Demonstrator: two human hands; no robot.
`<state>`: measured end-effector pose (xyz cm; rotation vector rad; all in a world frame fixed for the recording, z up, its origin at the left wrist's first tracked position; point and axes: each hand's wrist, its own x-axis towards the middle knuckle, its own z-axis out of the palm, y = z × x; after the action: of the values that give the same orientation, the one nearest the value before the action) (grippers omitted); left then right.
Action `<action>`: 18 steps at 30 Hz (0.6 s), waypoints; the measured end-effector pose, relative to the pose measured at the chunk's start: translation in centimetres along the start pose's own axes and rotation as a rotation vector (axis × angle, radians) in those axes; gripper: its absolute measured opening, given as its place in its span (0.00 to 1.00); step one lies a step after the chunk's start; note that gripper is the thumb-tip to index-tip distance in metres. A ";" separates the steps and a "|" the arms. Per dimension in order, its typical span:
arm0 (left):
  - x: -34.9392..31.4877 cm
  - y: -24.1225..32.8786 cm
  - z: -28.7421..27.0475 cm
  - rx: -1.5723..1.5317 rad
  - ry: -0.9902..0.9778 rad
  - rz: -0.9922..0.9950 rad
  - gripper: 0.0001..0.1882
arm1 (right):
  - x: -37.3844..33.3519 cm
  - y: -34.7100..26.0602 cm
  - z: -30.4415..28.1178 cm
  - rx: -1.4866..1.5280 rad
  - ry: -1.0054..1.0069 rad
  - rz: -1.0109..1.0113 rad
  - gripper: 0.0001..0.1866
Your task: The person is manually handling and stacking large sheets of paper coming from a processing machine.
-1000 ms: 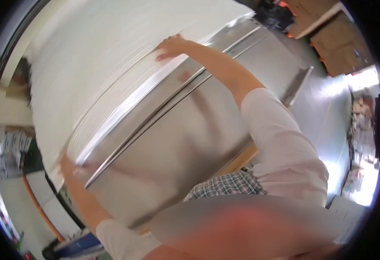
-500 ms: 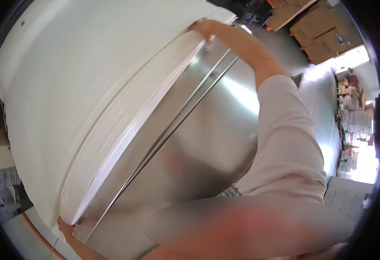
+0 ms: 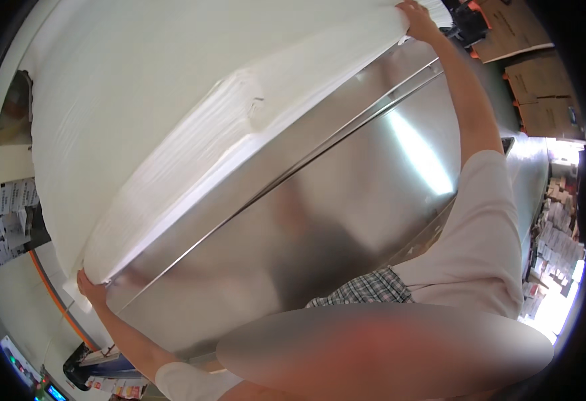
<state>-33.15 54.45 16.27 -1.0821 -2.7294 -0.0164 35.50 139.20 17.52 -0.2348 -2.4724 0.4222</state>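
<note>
A broad white stack of thin, soft sheets (image 3: pixel 166 100) spreads over a smooth metal table (image 3: pixel 346 220). Along its near edge, layers fold downward and bulge at mid-length, with a small dark crease. My left hand (image 3: pixel 92 290) grips the stack's near left corner, its fingers curled on the edge and partly hidden. Far to the right, my right hand (image 3: pixel 421 23) is closed on the other end of the same edge, with my arm stretched out. Between the two hands the edge hangs just above the metal surface.
Two thin metal seams or rails (image 3: pixel 286 175) cross the table. Cardboard boxes (image 3: pixel 540 93) stand at the far right, and stacked paper bundles (image 3: pixel 558 227) lie beyond my right arm. A panel with a lit display (image 3: pixel 56 392) sits at lower left, below an orange strip (image 3: pixel 56 294).
My right hand has shifted farther right along the edge, and my left hand sits higher in view. The edge now bulges in the middle. The view itself has turned.
</note>
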 end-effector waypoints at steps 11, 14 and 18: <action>-4.7 -3.6 -14.8 0.040 0.114 0.129 0.37 | -3.7 -6.5 -12.6 -0.701 -0.240 0.260 0.35; -8.5 -3.7 -15.7 0.040 0.066 0.111 0.36 | -7.6 -8.4 -13.7 -0.642 -0.310 0.312 0.32; -17.1 -2.9 -13.3 0.055 0.058 0.088 0.33 | -16.7 -10.8 -13.8 -0.704 -0.309 0.245 0.32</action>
<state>-20.54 39.59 26.15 -1.1657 -2.6128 0.0403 56.34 128.07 22.80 -0.8136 -2.8196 -0.3664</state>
